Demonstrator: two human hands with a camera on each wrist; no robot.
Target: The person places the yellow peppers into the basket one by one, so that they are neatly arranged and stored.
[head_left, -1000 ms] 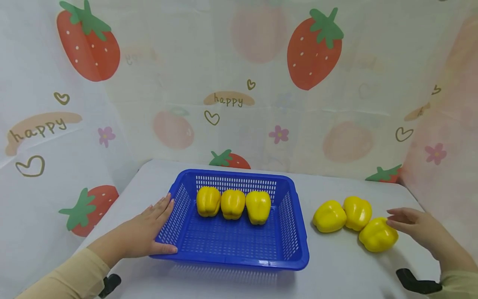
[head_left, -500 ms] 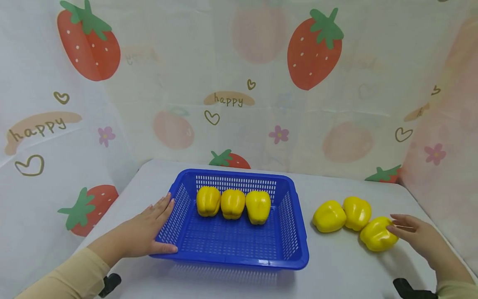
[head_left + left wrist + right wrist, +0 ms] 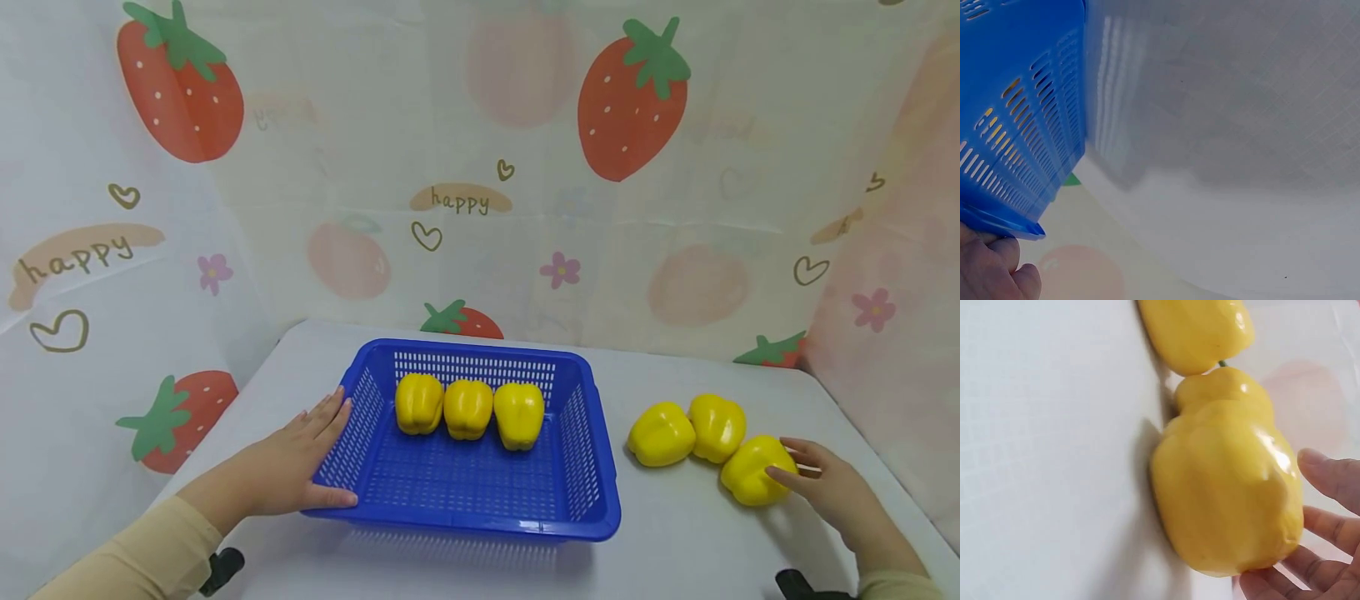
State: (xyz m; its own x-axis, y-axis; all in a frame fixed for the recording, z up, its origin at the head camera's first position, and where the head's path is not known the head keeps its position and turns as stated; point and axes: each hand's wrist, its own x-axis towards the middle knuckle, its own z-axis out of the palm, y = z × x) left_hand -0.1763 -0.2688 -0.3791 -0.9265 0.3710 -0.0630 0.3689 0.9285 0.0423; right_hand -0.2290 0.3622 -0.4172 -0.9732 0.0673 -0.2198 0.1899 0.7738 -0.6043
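Note:
My left hand [image 3: 292,467] rests along the left side of a blue plastic basket [image 3: 465,527], its fingers straight and its thumb on the near corner of the rim. In the left wrist view its fingertips [image 3: 1025,281] lie beside the rim. Three yellow bell peppers [image 3: 468,410] sit in a row inside the basket. My right hand [image 3: 828,483] is at the right side of the nearest loose yellow bell pepper [image 3: 756,471], fingers spread around it. The right wrist view shows fingers touching that pepper [image 3: 1222,487] and the thumb close beside it.
Two more yellow bell peppers [image 3: 662,435] lie close together just left of the one at my right hand. A white tabletop [image 3: 675,542] carries everything. Behind it and at the sides hangs a cloth [image 3: 525,275] printed with strawberries and hearts.
My right hand has come in lower and further left, its thumb now in front of the pepper. That pepper has shifted only slightly. The left hand and basket stay put.

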